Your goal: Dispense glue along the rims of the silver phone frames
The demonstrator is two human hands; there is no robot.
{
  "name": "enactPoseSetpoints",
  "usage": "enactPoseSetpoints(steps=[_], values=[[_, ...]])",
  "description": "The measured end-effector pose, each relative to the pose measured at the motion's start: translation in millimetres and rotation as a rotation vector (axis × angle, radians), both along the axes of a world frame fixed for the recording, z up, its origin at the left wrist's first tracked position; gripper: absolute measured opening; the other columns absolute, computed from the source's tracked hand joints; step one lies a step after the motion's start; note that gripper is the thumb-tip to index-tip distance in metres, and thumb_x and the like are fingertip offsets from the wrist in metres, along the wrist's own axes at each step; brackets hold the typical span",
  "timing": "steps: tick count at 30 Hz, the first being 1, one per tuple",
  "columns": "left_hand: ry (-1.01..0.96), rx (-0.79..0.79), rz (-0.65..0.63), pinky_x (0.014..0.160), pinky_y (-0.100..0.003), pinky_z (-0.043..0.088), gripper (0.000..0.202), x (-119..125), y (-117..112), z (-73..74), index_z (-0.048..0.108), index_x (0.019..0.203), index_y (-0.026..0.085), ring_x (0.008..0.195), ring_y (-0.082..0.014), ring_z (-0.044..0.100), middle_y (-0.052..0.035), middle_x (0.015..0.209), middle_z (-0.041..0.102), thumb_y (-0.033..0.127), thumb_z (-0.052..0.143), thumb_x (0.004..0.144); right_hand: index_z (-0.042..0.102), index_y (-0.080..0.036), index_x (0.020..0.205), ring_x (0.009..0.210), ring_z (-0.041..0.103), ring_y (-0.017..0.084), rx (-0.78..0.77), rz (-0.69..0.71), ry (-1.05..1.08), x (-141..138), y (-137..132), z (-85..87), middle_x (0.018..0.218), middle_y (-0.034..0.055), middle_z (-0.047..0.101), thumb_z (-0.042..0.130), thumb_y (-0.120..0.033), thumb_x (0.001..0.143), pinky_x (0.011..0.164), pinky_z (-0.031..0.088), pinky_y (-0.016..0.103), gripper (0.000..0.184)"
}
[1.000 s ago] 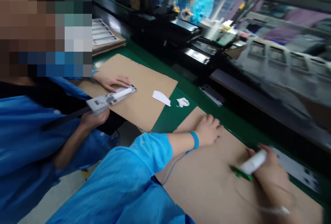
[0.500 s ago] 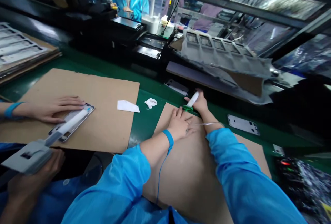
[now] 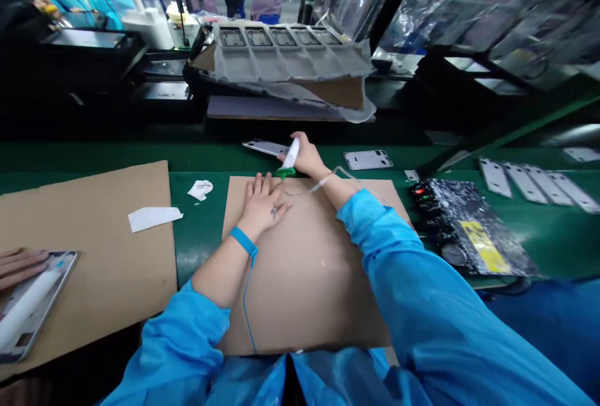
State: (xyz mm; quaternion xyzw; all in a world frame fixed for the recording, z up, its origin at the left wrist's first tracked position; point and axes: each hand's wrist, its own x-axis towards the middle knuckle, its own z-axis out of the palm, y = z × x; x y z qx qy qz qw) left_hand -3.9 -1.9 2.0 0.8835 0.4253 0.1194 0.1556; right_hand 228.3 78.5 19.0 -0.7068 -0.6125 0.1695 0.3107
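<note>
My right hand (image 3: 307,155) is closed round a white dispensing syringe (image 3: 291,153) with a green cap, at the far edge of the cardboard sheet (image 3: 309,268). A thin clear tube (image 3: 340,172) loops from the cap over my right wrist. By the fingertips of that hand, a phone frame (image 3: 266,146) appears tilted up off the green bench; whether the fingers grip it is hard to see. My left hand (image 3: 262,206) lies flat on the cardboard, fingers spread and holding nothing, just short of the green cap. A blue wrist strap with a cord circles my left wrist.
A second phone frame (image 3: 368,159) lies right of my hand, and several more (image 3: 520,181) lie farther right. A black speckled control box (image 3: 478,225) stands nearer. Stacked trays (image 3: 290,65) sit behind. At left, a co-worker's hand (image 3: 21,265) rests on a phone frame.
The view has swung to the right. The phone frame that lay flat beyond my right hand now looks tilted up beside its fingers. My left hand stays flat on the cardboard.
</note>
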Motion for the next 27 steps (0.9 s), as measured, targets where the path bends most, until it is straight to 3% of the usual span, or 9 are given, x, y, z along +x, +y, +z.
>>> enactPoseSetpoints(steps=[3, 6, 8, 10, 12, 15, 19, 23, 27], values=[[-0.094, -0.008, 0.080, 0.145, -0.069, 0.025, 0.056, -3, 9, -0.9, 0.063, 0.156, 0.010, 0.176, -0.0484, 0.034, -0.0278, 0.178, 0.050, 0.032, 0.065, 0.104, 0.047, -0.017, 0.156, 0.105, 0.077, 0.040, 0.013, -0.077, 0.022, 23, -71, -9.1, 0.123, 0.0201, 0.079, 0.082, -0.065, 0.081, 0.098, 0.063, 0.058, 0.095], [-0.204, -0.046, 0.203, 0.131, -0.060, 0.050, 0.045, -6, 21, -0.8, 0.055, 0.146, 0.006, 0.156, -0.0420, 0.061, -0.0331, 0.153, 0.065, 0.018, 0.051, 0.103, 0.047, -0.023, 0.154, 0.113, 0.076, 0.043, 0.028, -0.040, 0.085, 35, -136, -22.9, 0.131, 0.0201, 0.077, 0.085, -0.072, 0.077, 0.102, 0.064, 0.065, 0.099], [-0.270, -0.078, 0.231, 0.117, -0.053, 0.060, 0.039, -8, 24, 0.3, 0.049, 0.145, 0.010, 0.138, -0.0355, 0.073, -0.0275, 0.141, 0.071, 0.021, 0.046, 0.108, 0.050, -0.026, 0.152, 0.128, 0.073, 0.049, 0.027, 0.041, 0.075, 36, -166, -29.0, 0.139, 0.0218, 0.074, 0.091, -0.076, 0.071, 0.110, 0.060, 0.075, 0.104], [-0.311, -0.096, 0.189, 0.116, -0.054, 0.061, 0.042, -9, 22, 2.1, 0.048, 0.144, 0.017, 0.135, -0.0357, 0.074, -0.0219, 0.139, 0.073, 0.037, 0.060, 0.108, 0.053, -0.028, 0.150, 0.130, 0.073, 0.049, 0.002, 0.136, 0.070, 31, -184, -30.8, 0.141, 0.0208, 0.075, 0.094, -0.076, 0.070, 0.114, 0.059, 0.075, 0.102], [-0.316, -0.110, 0.100, 0.123, -0.061, 0.056, 0.070, -10, 18, 4.4, 0.052, 0.141, 0.019, 0.142, -0.0425, 0.068, -0.0208, 0.143, 0.072, 0.052, 0.088, 0.090, 0.053, -0.030, 0.151, 0.124, 0.078, 0.043, -0.016, 0.261, 0.131, 23, -191, -30.1, 0.138, 0.0178, 0.078, 0.091, -0.077, 0.078, 0.111, 0.064, 0.068, 0.095], [-0.291, -0.164, -0.028, 0.129, -0.065, 0.050, 0.107, -10, 13, 8.1, 0.055, 0.146, 0.018, 0.151, -0.0496, 0.061, -0.0235, 0.154, 0.068, 0.050, 0.109, 0.060, 0.047, -0.029, 0.153, 0.118, 0.082, 0.036, 0.010, 0.434, 0.345, 13, -187, -31.1, 0.126, 0.0141, 0.083, 0.082, -0.085, 0.088, 0.109, 0.066, 0.058, 0.093], [-0.282, -0.253, -0.189, 0.133, -0.057, 0.049, 0.124, -16, 16, 12.6, 0.045, 0.166, 0.018, 0.153, -0.0424, 0.062, -0.0200, 0.153, 0.072, 0.054, 0.108, 0.065, 0.048, -0.030, 0.147, 0.105, 0.086, 0.030, 0.125, 0.342, 0.750, 13, -175, -39.2, 0.105, 0.0078, 0.086, 0.064, -0.096, 0.093, 0.104, 0.068, 0.051, 0.087], [-0.235, -0.241, -0.226, 0.136, -0.061, 0.045, 0.111, -25, 20, 15.5, 0.057, 0.159, 0.018, 0.157, -0.0438, 0.057, -0.0223, 0.160, 0.064, 0.070, 0.102, 0.071, 0.059, -0.033, 0.142, 0.070, 0.079, 0.024, 0.160, 0.230, 1.018, 20, -170, -43.9, 0.088, 0.0024, 0.082, 0.046, -0.099, 0.098, 0.069, 0.069, 0.040, 0.080], [-0.165, -0.169, -0.310, 0.144, -0.066, 0.029, 0.074, -23, 14, 12.6, 0.076, 0.122, 0.023, 0.169, -0.0474, 0.040, -0.0182, 0.157, 0.062, 0.075, 0.100, 0.075, 0.076, -0.029, 0.120, 0.065, 0.074, 0.020, 0.082, 0.186, 0.913, 22, -181, -36.2, 0.085, 0.0034, 0.080, 0.080, -0.083, 0.092, 0.061, 0.066, 0.034, 0.061]])
